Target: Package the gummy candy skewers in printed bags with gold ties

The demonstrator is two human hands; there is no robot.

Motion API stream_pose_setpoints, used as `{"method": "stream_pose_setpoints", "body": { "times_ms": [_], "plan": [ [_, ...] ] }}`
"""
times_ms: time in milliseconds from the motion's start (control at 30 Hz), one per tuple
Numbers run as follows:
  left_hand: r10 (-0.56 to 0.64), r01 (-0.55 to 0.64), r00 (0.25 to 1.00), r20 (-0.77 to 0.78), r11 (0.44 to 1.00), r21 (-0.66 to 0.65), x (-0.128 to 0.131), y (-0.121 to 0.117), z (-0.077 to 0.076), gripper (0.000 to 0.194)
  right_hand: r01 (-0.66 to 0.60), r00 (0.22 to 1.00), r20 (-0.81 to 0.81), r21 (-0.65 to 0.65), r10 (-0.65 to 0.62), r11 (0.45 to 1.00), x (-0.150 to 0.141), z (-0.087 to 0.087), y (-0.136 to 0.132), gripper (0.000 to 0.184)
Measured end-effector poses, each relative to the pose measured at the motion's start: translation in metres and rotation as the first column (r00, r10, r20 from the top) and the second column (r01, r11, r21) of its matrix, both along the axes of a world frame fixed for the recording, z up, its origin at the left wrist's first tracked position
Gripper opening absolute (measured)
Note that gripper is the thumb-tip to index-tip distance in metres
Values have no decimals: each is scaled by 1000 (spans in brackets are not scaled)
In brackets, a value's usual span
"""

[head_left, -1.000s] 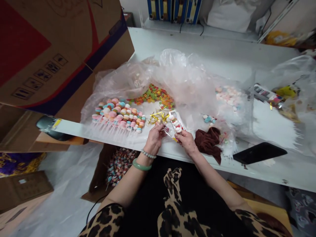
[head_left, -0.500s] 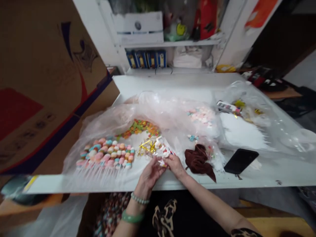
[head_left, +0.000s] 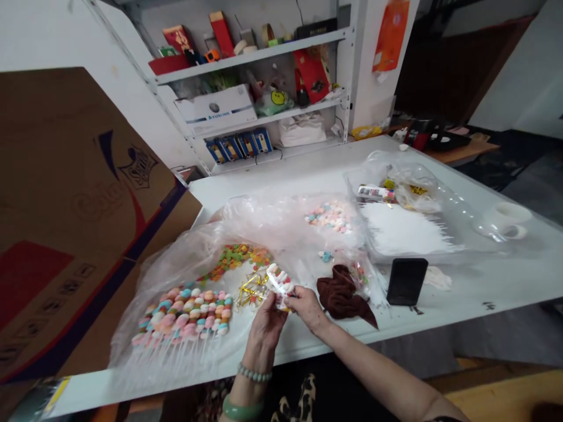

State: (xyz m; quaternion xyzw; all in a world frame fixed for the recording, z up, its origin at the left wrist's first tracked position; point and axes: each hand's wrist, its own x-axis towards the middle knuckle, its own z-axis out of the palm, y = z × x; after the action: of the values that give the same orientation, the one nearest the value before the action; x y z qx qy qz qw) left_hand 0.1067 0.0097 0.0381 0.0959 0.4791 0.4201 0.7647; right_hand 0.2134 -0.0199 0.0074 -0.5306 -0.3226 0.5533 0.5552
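Close work, little room on the left

The left hand [head_left: 266, 331] and the right hand [head_left: 308, 308] are both curled nearly closed, pinching the lower end of a clear cellophane packet [head_left: 279, 282] of white and red sweets. Their fingers hide exactly how each grips it. The packet stands above the middle of the table's near edge, its top leaning slightly toward 11 o'clock.

If the grip slackens or the packet tips, sweets could spill onto the crumpled plastic sheet [head_left: 176, 275]. A tangle of gold twist ties [head_left: 253, 291], just beside the packet at 9 o'clock, could snag on a finger or the cellophane. At 8 o'clock, rows of pastel candy sticks [head_left: 182, 313] lie close under the left wrist, where a careless sweep could knock them out of line.

Green and orange candy rings [head_left: 237, 261] sit at 10 o'clock. A brown cloth [head_left: 341, 296] lies against the right hand's side at 3 o'clock, with a black phone [head_left: 407, 281] beyond it. A large cardboard carton [head_left: 79, 205] crowds in at 9 o'clock, limiting room for the left elbow.
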Motion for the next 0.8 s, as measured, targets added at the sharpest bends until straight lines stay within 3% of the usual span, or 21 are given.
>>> {"method": "stream_pose_setpoints", "body": {
  "times_ms": [167, 233, 333, 433, 667, 800],
  "plan": [
    [-272, 272, 959, -82, 962, -8, -6, 1, 0, 16, -13, 1000, 7, -104, 14, 995, 10, -1, -1, 32],
    [-294, 299, 947, -128, 954, 19, -7, 1, -3, 19, -39, 999, 32, -99, 42, 994, 12, -1, -2, 34],
    [-131, 160, 969, -209, 979, 128, -7, 3, -8, 26, -67, 995, 62, -97, 73, 993, 8, -1, -4, 32],
    [-53, 85, 978, -203, 984, 156, -8, 5, -11, 32, -95, 992, 70, -105, 103, 990, 2, 1, -2, 30],
    [-117, 146, 986, -120, 951, 273, -26, 8, -6, 35, -101, 992, 66, -65, 105, 993, -5, 10, 19, 29],
    [91, -88, 996, -12, 983, 164, -37, 15, -6, 28, -73, 979, 189, -3, 72, 997, -1, 15, 16, 35]
  ]
}}
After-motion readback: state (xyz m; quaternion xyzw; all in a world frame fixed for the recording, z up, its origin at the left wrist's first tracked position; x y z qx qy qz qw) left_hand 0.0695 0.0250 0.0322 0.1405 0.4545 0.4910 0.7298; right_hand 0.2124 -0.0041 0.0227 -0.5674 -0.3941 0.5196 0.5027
